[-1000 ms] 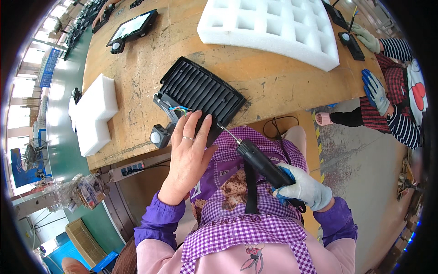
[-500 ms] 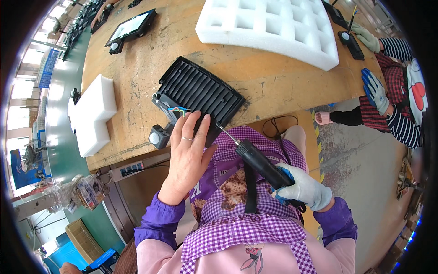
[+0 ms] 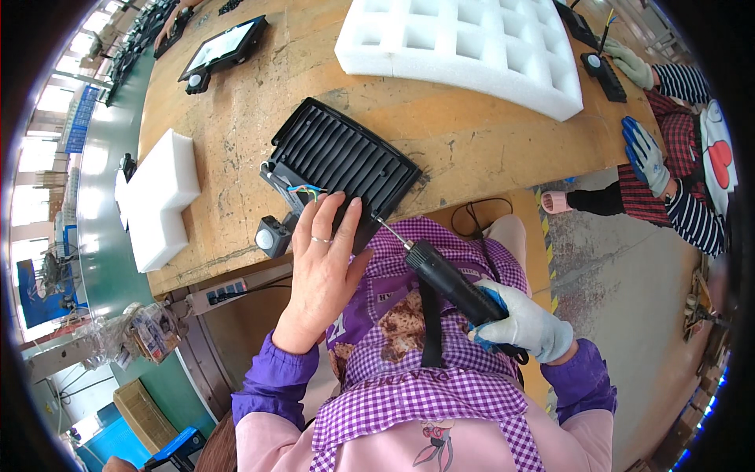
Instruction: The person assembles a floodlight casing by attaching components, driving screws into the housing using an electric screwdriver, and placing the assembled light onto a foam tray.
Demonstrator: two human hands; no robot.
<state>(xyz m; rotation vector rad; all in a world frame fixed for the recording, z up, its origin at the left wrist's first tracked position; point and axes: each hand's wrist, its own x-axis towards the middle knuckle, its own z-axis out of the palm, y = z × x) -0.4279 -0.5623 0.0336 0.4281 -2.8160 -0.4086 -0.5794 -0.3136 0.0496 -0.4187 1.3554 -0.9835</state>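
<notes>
A black finned floodlight (image 3: pixel 346 153) lies back side up near the table's front edge. Blue and yellow-green wires (image 3: pixel 307 189) show at its left corner, beside a black motion sensor (image 3: pixel 272 236) with a white dome. My bare left hand (image 3: pixel 322 271), a ring on one finger, rests with its fingers stretched over the floodlight's near part; the thumb's tip is partly hidden. In a white and blue glove, my right hand (image 3: pixel 527 322) is wrapped round a black electric screwdriver (image 3: pixel 448 279). The screwdriver's bit touches the floodlight's near right edge, and its tip is hard to make out.
White foam blocks (image 3: pixel 165 197) stand at the left, and a large white foam tray (image 3: pixel 456 51) with square pockets lies at the back. Another floodlight (image 3: pixel 224 51) sits far left. A co-worker's gloved hand (image 3: pixel 646 157) is at the right table edge. A cable (image 3: pixel 476 216) hangs below.
</notes>
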